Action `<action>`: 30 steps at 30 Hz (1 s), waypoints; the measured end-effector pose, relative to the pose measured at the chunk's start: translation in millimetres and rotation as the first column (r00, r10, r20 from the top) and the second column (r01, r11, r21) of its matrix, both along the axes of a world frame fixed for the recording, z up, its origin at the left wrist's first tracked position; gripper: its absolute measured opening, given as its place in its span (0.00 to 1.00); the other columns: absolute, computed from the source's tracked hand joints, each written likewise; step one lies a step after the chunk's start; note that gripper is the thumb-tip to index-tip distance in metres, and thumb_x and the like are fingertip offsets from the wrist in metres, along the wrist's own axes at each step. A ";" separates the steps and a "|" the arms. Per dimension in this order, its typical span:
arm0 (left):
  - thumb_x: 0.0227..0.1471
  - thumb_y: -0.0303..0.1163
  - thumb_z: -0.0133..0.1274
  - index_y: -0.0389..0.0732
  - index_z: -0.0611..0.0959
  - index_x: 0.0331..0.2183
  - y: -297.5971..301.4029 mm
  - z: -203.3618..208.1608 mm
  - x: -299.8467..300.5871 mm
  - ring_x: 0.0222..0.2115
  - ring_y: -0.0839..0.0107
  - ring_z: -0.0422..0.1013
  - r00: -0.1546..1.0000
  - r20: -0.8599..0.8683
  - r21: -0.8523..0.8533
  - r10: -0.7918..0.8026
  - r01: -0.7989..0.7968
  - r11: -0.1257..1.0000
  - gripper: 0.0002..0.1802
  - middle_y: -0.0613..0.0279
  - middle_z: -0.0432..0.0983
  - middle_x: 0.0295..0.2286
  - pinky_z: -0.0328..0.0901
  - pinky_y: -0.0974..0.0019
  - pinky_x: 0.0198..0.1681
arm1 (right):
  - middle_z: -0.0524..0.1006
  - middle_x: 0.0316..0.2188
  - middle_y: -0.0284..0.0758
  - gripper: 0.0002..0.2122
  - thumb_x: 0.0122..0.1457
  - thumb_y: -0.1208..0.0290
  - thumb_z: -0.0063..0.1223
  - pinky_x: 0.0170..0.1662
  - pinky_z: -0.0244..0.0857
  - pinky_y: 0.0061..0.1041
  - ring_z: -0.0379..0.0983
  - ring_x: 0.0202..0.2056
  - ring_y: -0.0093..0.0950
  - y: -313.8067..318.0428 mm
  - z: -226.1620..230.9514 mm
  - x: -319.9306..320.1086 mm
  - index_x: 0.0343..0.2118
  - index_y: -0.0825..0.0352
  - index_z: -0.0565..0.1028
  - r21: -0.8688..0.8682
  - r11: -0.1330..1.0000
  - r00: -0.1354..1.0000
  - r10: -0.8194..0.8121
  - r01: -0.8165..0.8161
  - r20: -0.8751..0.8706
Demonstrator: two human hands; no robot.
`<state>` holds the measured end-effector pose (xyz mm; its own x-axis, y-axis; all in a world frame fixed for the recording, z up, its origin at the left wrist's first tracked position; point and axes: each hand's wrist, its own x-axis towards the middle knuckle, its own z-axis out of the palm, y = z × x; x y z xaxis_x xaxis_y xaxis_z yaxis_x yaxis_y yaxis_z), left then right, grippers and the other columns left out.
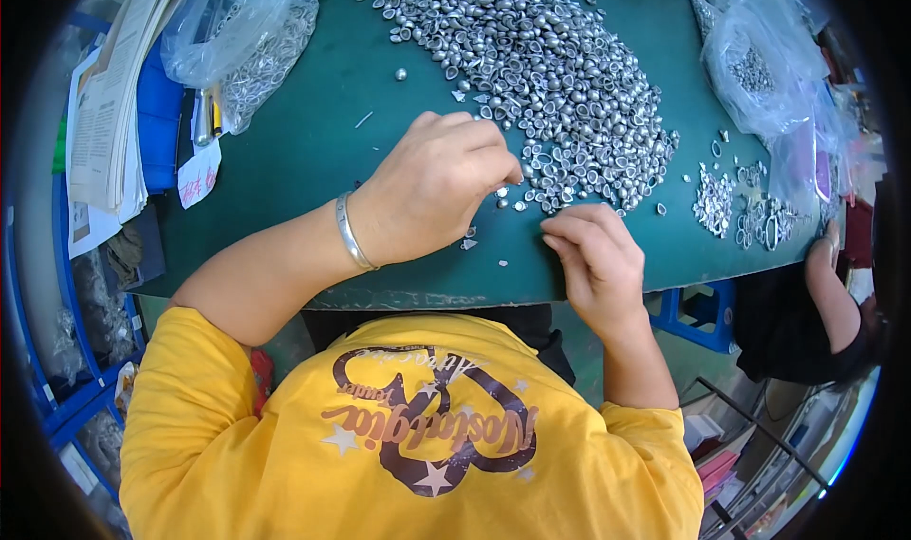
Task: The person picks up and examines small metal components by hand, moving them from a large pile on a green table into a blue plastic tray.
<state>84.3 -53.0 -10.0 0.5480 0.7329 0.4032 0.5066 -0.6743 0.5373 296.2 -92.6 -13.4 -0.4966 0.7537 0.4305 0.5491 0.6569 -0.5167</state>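
At the near edge of the green counter (313,151), small silver caps are pinched, it seems, in both curled grips: left hand (432,189), right hand (593,251). A large heap of caps (541,75) remains unsorted; few pieces lie sorted at the right edge (714,198).

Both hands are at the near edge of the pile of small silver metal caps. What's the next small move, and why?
Probably the left hand should pinch one loose cap by its fingertips: a few lie apart from the pile of small silver metal caps on the green mat, and the right hand waits curled beside them.
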 end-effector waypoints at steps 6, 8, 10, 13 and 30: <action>0.35 0.23 0.57 0.44 0.79 0.22 -3.9 -1.2 0.5 0.27 0.68 0.65 0.994 -0.071 -0.026 -0.078 0.077 0.997 0.06 0.68 0.68 0.24 0.56 0.66 0.32 | 0.74 0.29 0.45 0.05 0.55 0.81 0.42 0.25 0.68 0.18 0.73 0.27 0.25 -6.2 -4.2 12.7 0.34 0.72 0.68 -0.611 0.552 0.283 -0.566 -0.568 -0.774; 0.34 0.24 0.57 0.44 0.79 0.22 -3.4 -3.5 0.2 0.27 0.69 0.65 0.989 -0.117 -0.032 -0.094 0.091 0.995 0.06 0.68 0.68 0.24 0.56 0.66 0.32 | 0.73 0.28 0.46 0.06 0.56 0.78 0.39 0.19 0.65 0.16 0.71 0.24 0.24 0.4 6.0 9.4 0.34 0.71 0.67 -0.597 0.530 0.175 -0.642 -0.603 -0.746; 0.36 0.24 0.58 0.43 0.80 0.23 -1.3 -4.7 -0.6 0.26 0.69 0.67 0.996 -0.054 -0.012 -0.074 0.073 0.997 0.05 0.66 0.70 0.24 0.59 0.68 0.30 | 0.73 0.25 0.40 0.05 0.54 0.79 0.44 0.20 0.61 0.14 0.68 0.22 0.22 9.4 3.8 17.0 0.33 0.72 0.70 -0.589 0.487 0.314 -0.534 -0.645 -0.785; 0.41 0.23 0.56 0.39 0.79 0.27 4.9 -2.0 -1.8 0.25 0.71 0.69 0.970 0.241 -0.314 0.033 0.046 0.948 0.05 0.64 0.72 0.24 0.63 0.72 0.28 | 0.70 0.19 0.31 0.06 0.47 0.82 0.53 0.22 0.59 0.19 0.66 0.19 0.21 10.9 6.9 -4.5 0.30 0.67 0.75 -0.529 0.845 0.945 -0.233 0.079 -0.231; 0.37 0.22 0.56 0.40 0.78 0.24 2.9 -1.5 -2.2 0.20 0.65 0.65 0.984 0.179 -0.111 0.004 0.016 0.994 0.06 0.61 0.66 0.19 0.61 0.67 0.23 | 0.71 0.17 0.29 0.01 0.48 0.80 0.54 0.21 0.58 0.14 0.65 0.17 0.16 12.5 21.5 -4.5 0.25 0.69 0.74 -0.558 0.801 0.938 -0.329 0.216 -0.108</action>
